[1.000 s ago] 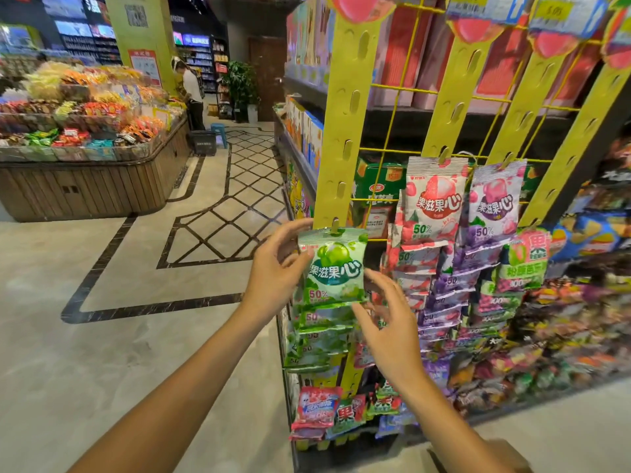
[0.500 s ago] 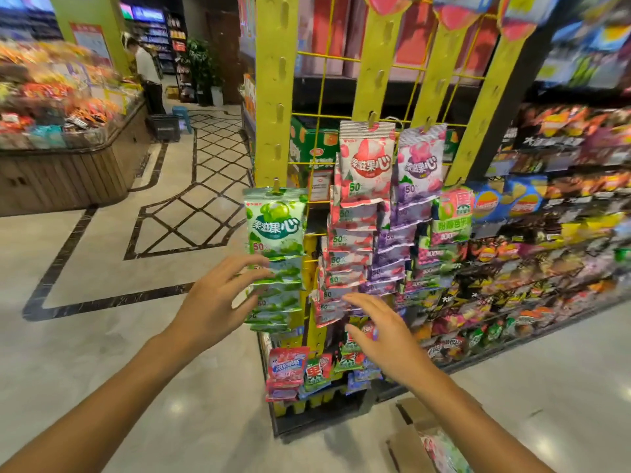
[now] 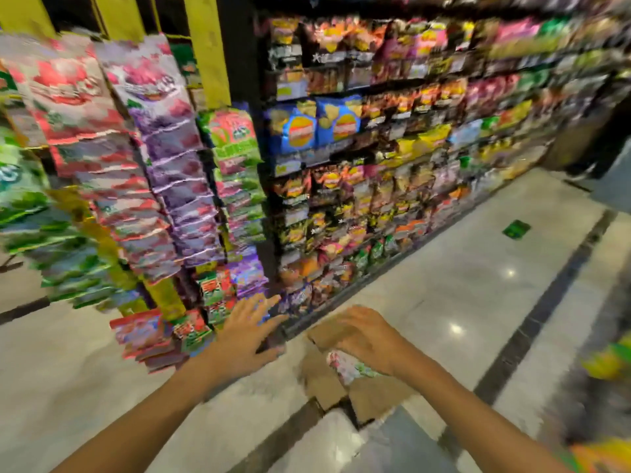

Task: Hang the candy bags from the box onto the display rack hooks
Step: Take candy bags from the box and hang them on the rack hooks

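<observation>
Both hands (left hand [image 3: 246,331], right hand [image 3: 367,337]) spread, empty.

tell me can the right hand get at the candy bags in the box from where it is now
Probably yes. The right hand hangs just above the open cardboard box on the floor, where candy bags show under it. Nothing visible lies between them, though blur hides the fingers.

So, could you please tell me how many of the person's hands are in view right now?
2. The left hand is spread open near the lowest hanging bags; the right hand hovers over the cardboard box on the floor. Neither visibly holds anything.
</observation>
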Action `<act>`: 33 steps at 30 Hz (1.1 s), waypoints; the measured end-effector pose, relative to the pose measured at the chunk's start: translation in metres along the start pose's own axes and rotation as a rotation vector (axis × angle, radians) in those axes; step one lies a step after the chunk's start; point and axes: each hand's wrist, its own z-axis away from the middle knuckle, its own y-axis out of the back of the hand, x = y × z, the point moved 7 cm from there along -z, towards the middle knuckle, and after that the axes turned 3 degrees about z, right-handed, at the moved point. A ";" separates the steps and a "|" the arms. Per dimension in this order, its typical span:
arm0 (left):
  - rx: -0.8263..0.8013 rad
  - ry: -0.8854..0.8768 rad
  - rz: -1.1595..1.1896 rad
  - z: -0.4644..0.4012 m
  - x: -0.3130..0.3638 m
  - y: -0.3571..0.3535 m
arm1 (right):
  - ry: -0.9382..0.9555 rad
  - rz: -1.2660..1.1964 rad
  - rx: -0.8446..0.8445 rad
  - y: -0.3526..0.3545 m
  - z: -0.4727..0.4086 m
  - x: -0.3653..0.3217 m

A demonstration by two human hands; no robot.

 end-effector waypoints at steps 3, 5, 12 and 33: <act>-0.115 -0.046 -0.002 -0.043 0.040 -0.046 | -0.095 -0.076 0.040 0.000 0.036 0.097; -0.179 -0.057 0.049 -0.068 0.057 -0.072 | -0.174 -0.095 0.008 -0.006 0.048 0.152; -0.288 -0.096 0.121 -0.175 0.065 -0.146 | -0.438 -0.098 -0.053 0.020 0.044 0.225; -0.406 0.504 0.495 -0.283 -0.066 -0.404 | -0.628 -0.181 -0.555 -0.118 -0.178 0.460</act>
